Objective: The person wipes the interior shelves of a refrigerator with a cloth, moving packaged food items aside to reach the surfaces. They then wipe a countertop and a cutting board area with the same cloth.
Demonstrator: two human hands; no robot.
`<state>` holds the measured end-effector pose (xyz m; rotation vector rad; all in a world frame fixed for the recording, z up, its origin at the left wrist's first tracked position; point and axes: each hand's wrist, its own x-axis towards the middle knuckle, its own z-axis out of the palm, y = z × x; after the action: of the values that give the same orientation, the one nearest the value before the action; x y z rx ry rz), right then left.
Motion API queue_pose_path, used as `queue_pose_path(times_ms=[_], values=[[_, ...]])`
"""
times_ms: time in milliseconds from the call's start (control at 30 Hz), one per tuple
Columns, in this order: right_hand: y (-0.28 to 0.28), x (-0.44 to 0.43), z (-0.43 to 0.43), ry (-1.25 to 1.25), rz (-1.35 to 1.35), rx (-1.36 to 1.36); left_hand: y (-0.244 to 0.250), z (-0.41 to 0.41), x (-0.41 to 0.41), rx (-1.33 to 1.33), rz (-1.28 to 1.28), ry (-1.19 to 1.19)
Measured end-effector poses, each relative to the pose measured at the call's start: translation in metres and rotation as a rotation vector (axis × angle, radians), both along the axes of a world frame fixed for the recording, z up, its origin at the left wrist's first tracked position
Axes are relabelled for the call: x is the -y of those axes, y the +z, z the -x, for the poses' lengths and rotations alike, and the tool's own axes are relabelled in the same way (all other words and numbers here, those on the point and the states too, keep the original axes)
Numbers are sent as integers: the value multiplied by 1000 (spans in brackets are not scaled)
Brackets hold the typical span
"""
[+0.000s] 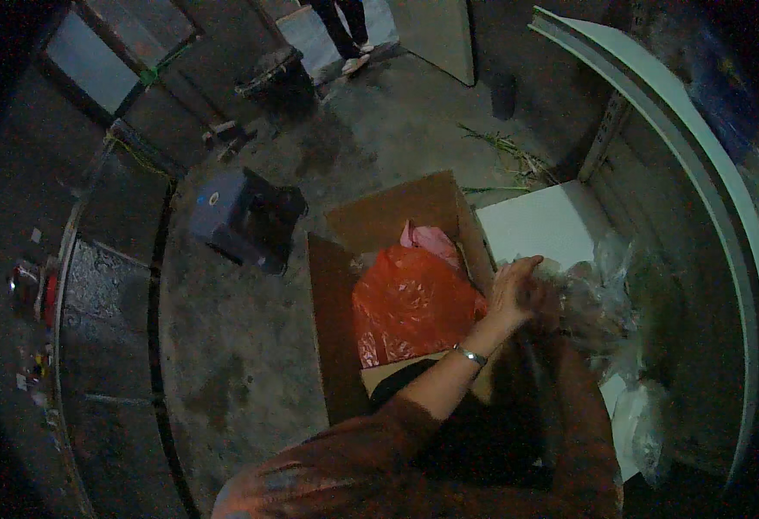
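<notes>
My left hand [512, 289], with a metal band at the wrist, reaches across the right side of an open cardboard box [392, 201]. Close beside it is my right hand [545, 308], dark and blurred. Both are at the near edge of a crumpled clear plastic bag [603, 298]; shadow hides how the fingers meet it. A white panel or box top [535, 220] lies just beyond the hands. Inside the cardboard box sits a bulging orange-red plastic bag [412, 305], with a pink bag [434, 240] behind it.
A dark blue plastic stool [233, 214] lies tipped on the concrete floor [243, 337]. Plant stalks [509, 149] are scattered beyond the box. More clear plastic [642, 428] is at lower right. A long pale curved-looking edge [691, 136] borders the right. A person's legs [344, 29] stand at the doorway.
</notes>
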<state>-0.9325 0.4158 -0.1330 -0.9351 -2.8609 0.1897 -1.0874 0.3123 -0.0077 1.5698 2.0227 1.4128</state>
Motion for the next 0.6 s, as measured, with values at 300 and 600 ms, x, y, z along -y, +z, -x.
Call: queue_pose_path(times_ms=[300, 600], values=[[-10, 2, 17, -260, 246, 19, -27, -3, 7, 30, -28, 19], [-13, 33, 92, 49, 156, 38, -52, 78, 8, -1, -87, 73]])
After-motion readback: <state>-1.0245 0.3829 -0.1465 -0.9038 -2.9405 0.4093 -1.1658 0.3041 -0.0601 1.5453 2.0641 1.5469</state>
